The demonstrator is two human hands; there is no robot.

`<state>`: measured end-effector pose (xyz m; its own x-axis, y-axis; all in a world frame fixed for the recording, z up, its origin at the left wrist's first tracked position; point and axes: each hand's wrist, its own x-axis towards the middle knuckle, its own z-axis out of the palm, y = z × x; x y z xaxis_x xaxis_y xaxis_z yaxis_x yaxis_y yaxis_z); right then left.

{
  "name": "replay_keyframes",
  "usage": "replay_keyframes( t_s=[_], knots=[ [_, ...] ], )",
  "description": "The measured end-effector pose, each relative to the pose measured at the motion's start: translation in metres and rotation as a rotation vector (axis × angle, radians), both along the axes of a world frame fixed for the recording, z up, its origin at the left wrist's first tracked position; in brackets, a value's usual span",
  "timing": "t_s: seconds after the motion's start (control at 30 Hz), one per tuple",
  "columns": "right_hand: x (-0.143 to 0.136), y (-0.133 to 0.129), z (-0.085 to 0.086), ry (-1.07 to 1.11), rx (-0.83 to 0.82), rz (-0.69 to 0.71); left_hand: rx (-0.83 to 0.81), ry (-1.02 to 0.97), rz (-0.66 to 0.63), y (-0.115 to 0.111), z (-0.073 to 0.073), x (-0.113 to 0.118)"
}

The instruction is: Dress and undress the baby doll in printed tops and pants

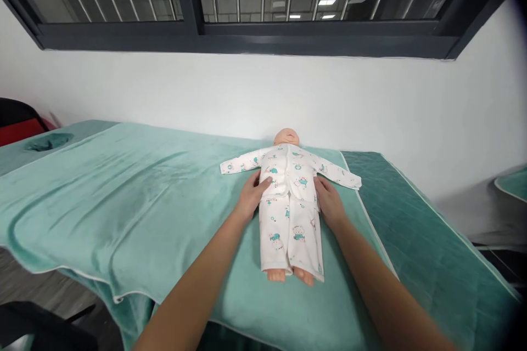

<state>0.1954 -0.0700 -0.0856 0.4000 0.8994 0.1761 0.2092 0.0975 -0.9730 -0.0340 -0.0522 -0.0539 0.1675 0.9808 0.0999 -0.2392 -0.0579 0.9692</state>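
A baby doll (287, 136) lies on its back, head toward the wall and bare feet toward me. It wears a white pajama top (287, 170) with small teal prints, both sleeves spread wide, and matching white pajama pants (290, 236). My left hand (251, 194) grips the left side of the top near the waist, thumb on the front and fingers partly hidden. On the opposite side, my right hand (330, 201) is closed at the edge of the top, its fingertips partly tucked out of sight by the fabric.
Under the doll spreads a light green blanket (135, 192) over a bed with a darker green quilted cover (395, 219). A white wall (164, 93) and dark-framed window (247, 44) stand behind. A black and red chair (20, 123) is at far left; a dark object (45, 326) sits lower left.
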Motion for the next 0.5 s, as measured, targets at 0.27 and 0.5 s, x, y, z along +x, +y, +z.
replay_keyframes(
  t_s=[0.27, 0.5],
  knots=[
    [-0.005, -0.016, 0.002, -0.054, -0.058, -0.024, 0.039, 0.197, 0.153, -0.01, -0.011, -0.002],
    [0.001, -0.039, 0.003, -0.083, -0.118, -0.122, 0.253, 0.423, 0.415, -0.1, -0.02, -0.058]
  ],
)
